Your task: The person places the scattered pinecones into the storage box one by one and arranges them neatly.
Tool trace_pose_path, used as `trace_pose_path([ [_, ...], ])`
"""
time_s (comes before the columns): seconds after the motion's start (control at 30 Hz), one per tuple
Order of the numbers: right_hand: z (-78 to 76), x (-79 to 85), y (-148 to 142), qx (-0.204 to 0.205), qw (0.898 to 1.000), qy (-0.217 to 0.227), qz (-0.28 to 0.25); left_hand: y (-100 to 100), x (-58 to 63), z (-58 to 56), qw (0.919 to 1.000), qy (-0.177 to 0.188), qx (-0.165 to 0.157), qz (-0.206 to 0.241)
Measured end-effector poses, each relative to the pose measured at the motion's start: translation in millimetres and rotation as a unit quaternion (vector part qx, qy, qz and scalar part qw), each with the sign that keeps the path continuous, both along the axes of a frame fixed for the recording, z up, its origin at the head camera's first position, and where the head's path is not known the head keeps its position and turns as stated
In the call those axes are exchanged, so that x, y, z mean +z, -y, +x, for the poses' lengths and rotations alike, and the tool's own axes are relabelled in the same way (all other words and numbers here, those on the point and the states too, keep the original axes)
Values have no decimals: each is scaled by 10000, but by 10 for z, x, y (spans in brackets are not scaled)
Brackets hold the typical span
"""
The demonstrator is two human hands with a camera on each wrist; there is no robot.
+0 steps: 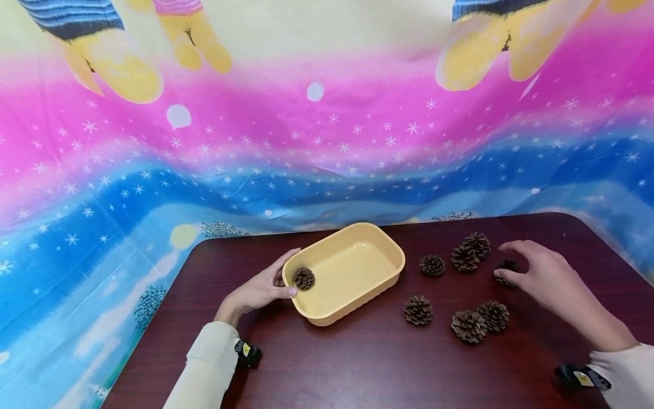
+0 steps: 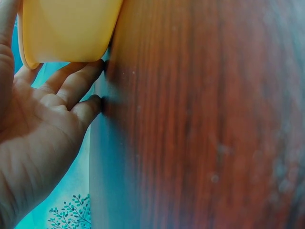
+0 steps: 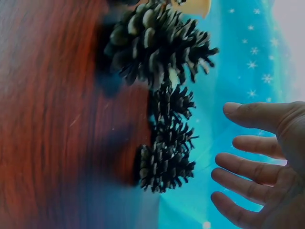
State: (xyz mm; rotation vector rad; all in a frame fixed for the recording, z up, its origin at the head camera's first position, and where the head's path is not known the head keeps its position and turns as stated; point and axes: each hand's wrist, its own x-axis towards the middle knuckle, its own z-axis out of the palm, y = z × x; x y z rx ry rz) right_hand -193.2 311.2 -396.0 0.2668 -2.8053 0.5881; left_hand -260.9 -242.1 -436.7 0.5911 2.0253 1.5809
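Note:
A yellow plastic tub point(image 1: 352, 272) sits on the table, and one pine cone point(image 1: 304, 278) lies inside at its left end. My left hand point(image 1: 263, 289) grips that end, thumb at the rim and fingers against the outside; the left wrist view shows the fingers beside the tub's wall point(image 2: 71, 31). Over at the right, my right hand point(image 1: 544, 275) hovers with thumb and fingers apart around a pine cone point(image 1: 507, 271), which it partly hides. In the right wrist view, nothing is between the fingers of the hand point(image 3: 267, 167), and a pine cone point(image 3: 164, 167) stands beyond them.
Between tub and right hand lie more pine cones: one point(image 1: 432, 265) near the tub, a touching pair point(image 1: 465, 258) behind, one point(image 1: 418, 311) in front and another pair point(image 1: 469, 326) nearer me. A printed cloth point(image 1: 317, 153) hangs behind the dark red table point(image 1: 368, 369).

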Motion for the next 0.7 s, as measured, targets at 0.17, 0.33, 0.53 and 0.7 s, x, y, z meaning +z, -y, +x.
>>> trace_pose_path([
  [0.17,-40,-26,-56,10,9998,184,-4,6,3,-1,10000,-1,20,-25],
  [0.33,-64,-44,-106,-31,9990,455,7,-2,1,2,10000,0,11,-19],
  [0.53,-96,-89,-171,-85,9972,747,21,-7,-4,4,10000,-20,26,-71],
  [0.7,-118,-142,-229,-111,9966,818,15,-13,5,1,10000,33,56,-62],
])
